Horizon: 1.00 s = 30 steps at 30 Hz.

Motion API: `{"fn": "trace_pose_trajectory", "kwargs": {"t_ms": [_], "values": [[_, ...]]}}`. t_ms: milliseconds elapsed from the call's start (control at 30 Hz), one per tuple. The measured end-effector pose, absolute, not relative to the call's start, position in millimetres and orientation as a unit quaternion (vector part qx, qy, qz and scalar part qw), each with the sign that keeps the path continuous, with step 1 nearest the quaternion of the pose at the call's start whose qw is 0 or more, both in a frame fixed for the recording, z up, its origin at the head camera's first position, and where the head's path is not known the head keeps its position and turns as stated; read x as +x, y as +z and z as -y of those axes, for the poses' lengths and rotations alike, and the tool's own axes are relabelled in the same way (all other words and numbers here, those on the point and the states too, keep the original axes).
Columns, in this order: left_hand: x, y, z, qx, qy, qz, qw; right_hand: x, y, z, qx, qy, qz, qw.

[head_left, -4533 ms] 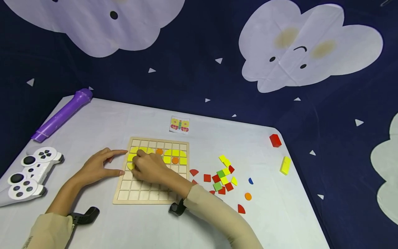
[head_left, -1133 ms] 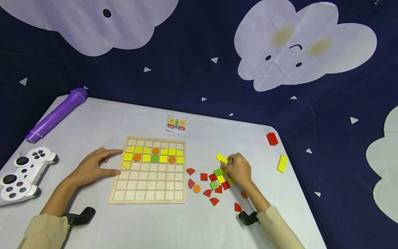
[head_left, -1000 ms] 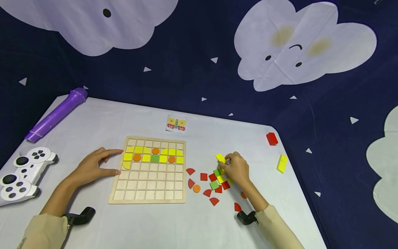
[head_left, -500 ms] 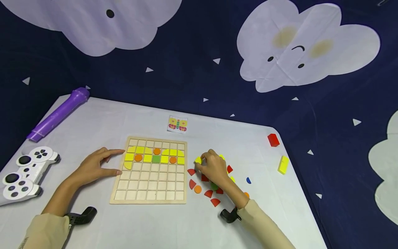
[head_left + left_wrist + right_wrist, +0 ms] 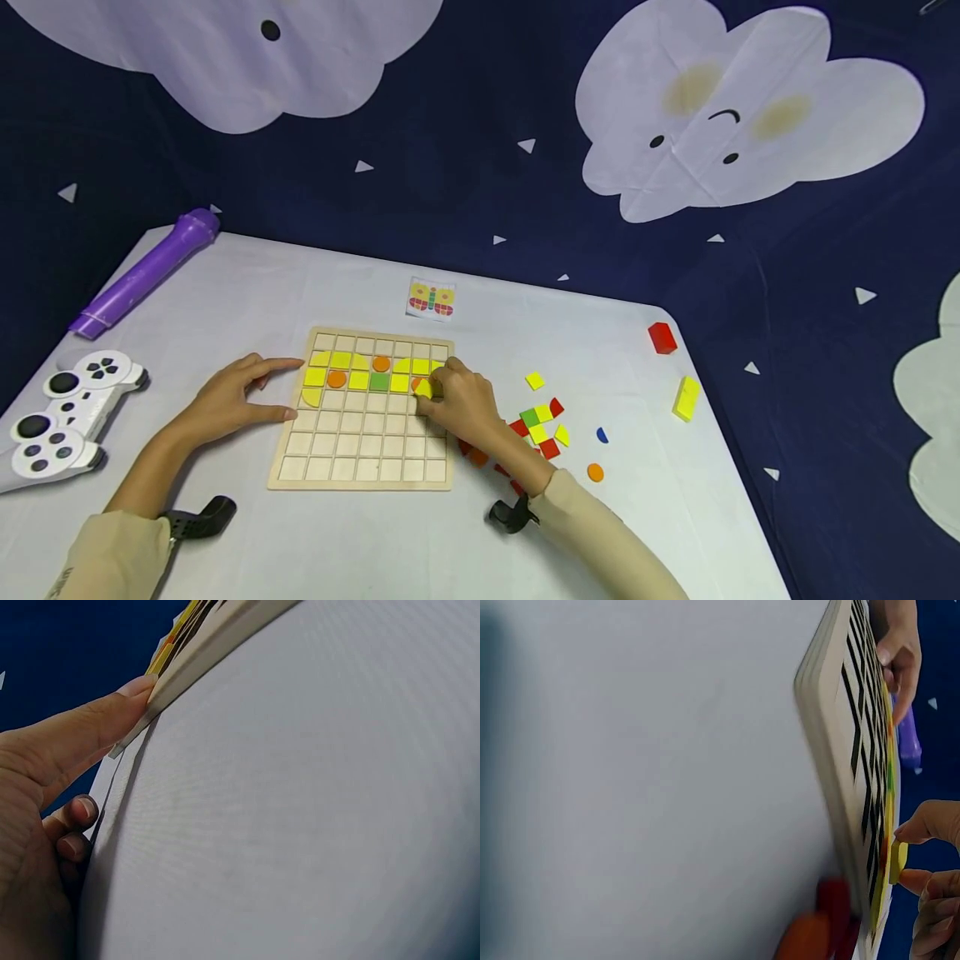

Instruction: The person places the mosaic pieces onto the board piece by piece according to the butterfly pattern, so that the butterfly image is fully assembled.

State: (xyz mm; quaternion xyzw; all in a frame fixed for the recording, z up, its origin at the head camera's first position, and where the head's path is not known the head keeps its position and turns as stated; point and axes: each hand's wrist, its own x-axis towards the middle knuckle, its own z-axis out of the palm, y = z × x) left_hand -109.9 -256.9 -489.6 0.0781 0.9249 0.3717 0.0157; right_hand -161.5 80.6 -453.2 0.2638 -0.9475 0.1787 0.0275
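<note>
My right hand (image 5: 467,404) pinches a yellow tile (image 5: 423,389) between thumb and fingers, over the right side of the wooden grid board (image 5: 360,484). In the right wrist view the yellow tile (image 5: 898,861) is gripped by its edges, close to the board's surface. My left hand (image 5: 228,406) rests at the board's left edge, thumb and index finger extended and spread along it. In the left wrist view a fingertip of the left hand (image 5: 75,742) touches the board's rim (image 5: 202,664). Two upper rows hold yellow tiles, orange discs (image 5: 337,379) and a green square (image 5: 379,382); a yellow quarter-circle (image 5: 311,397) sits below, at left.
Loose red, green and yellow tiles (image 5: 538,433) lie right of the board, partly behind the right forearm. A butterfly pattern card (image 5: 431,299) lies beyond it. A white game controller (image 5: 78,417) and purple microphone (image 5: 150,271) are left; red (image 5: 662,338) and yellow blocks (image 5: 686,398) far right.
Since the oldest frame, a green square and left orange disc have appeared on the board. My right hand went to the loose tiles, took a yellow one and carried it left; the left hand stayed.
</note>
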Motion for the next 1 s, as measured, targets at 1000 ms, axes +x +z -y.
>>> {"fn": "trace_pose_trajectory", "kwargs": {"t_ms": [1000], "values": [[-112,-488,258,0.090,0.367,-0.926,0.014,-153,-442,15,0.359,0.109,0.927,-0.021]]}}
